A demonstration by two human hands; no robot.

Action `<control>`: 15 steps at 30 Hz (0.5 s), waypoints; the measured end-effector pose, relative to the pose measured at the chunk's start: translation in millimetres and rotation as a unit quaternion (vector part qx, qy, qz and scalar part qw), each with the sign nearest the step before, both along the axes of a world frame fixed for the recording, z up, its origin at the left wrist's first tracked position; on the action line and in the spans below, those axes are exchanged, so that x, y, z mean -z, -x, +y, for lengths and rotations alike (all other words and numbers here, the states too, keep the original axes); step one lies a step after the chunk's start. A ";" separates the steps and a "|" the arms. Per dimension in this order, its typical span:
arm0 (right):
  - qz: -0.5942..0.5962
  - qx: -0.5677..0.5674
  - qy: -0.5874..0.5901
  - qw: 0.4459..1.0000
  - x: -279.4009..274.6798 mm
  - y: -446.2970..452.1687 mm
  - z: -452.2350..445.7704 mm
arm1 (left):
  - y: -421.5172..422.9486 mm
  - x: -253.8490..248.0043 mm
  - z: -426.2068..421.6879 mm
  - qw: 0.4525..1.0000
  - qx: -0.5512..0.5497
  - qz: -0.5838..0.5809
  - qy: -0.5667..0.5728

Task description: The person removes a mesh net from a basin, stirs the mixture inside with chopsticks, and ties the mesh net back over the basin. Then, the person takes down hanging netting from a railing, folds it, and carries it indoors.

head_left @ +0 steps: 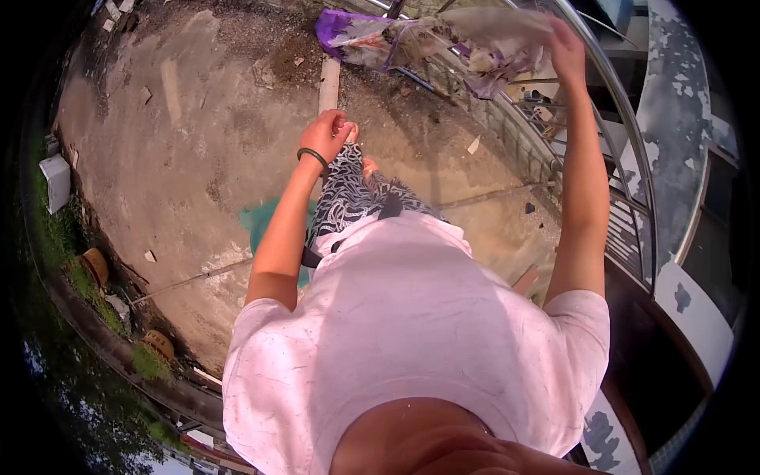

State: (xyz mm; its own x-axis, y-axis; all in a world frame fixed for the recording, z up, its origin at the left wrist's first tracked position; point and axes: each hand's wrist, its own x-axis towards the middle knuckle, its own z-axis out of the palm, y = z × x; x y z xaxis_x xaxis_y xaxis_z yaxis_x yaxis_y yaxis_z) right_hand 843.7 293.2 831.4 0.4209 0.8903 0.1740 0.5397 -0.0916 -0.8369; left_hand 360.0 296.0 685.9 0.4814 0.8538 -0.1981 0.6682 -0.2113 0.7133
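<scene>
My right hand (566, 54) is raised at the upper right, its fingers closed on one end of a clear plastic bag (412, 39) with purple parts. Dark and pale crumpled stuff shows inside the bag, which stretches leftward from the hand beside a metal railing. The end near the hand is smeared by motion. My left hand (326, 142) hangs in front of my patterned trousers (346, 194), fingers curled in and nothing visible in them. A dark band (313, 155) circles that wrist.
A curved metal railing (629, 119) runs along the right, near a surface with peeling paint (673, 103). Something teal (260, 224) shows behind my left forearm. A plank (328, 85) lies on the dirty concrete ground (198, 158). Plants and a white box (55, 184) edge the left.
</scene>
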 end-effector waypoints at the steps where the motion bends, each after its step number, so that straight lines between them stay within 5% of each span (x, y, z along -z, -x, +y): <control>1: 0.023 0.001 -0.003 1.000 -15.0 6.1 -3.0 | -16.6 5.9 17.5 1.000 0.029 -0.003 0.003; 8: 0.129 0.014 -0.035 0.991 -100.9 35.5 -14.4 | -158.9 39.6 119.6 0.975 0.019 -0.074 -0.209; 12: 0.104 0.040 -0.070 0.991 -135.2 42.1 -39.7 | -199.3 57.4 160.3 0.987 0.157 0.029 -0.011; 14: 0.076 0.066 -0.091 0.991 -134.3 27.5 -57.0 | -206.5 49.0 183.2 0.988 0.143 0.047 0.032; 15: -0.037 0.090 -0.045 0.994 -125.9 18.2 -67.5 | -208.2 43.0 196.3 0.988 0.136 0.058 0.053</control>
